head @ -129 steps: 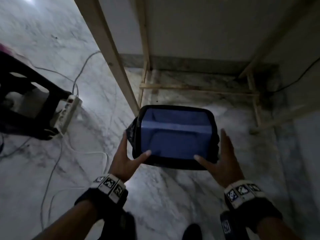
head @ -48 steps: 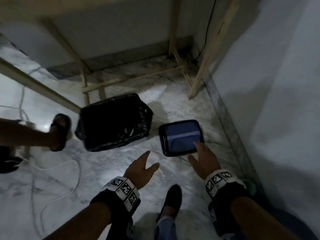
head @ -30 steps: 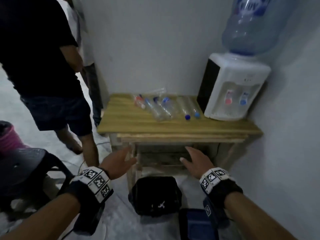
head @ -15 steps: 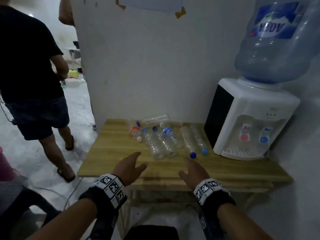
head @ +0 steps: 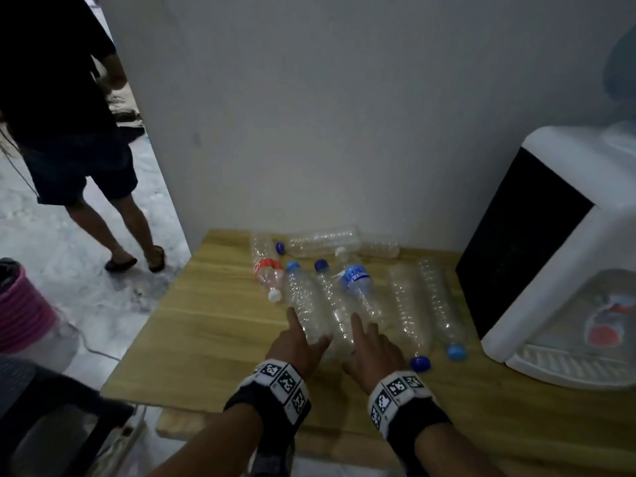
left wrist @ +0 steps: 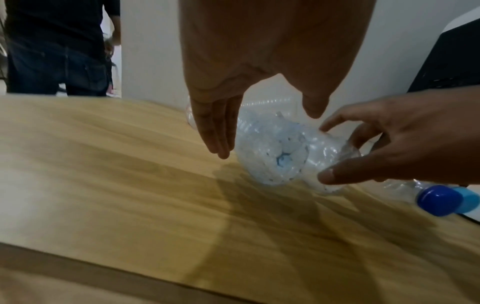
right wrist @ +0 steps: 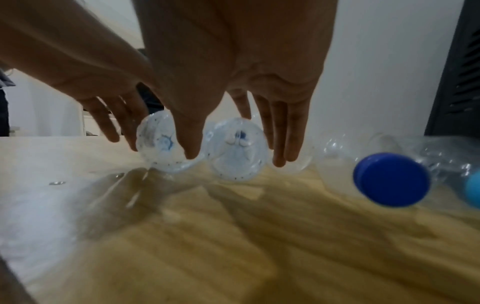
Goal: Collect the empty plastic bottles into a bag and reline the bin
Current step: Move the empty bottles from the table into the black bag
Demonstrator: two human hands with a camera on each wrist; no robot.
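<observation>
Both hands, earlier short of the bottles, now straddle them with straight fingers: left hand (head: pixel 298 342) at 9 o'clock of one clear bottle (head: pixel 306 304), right hand (head: pixel 373 349) over the neighbouring bottle (head: pixel 339 313).

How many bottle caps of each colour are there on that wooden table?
Dark blue caps: 3
Light blue caps: 2
White caps: 2
Total: 7 caps in view.

Plain indoor room: water dispenser (head: pixel 564 270) on wooden table (head: pixel 213 332)
</observation>
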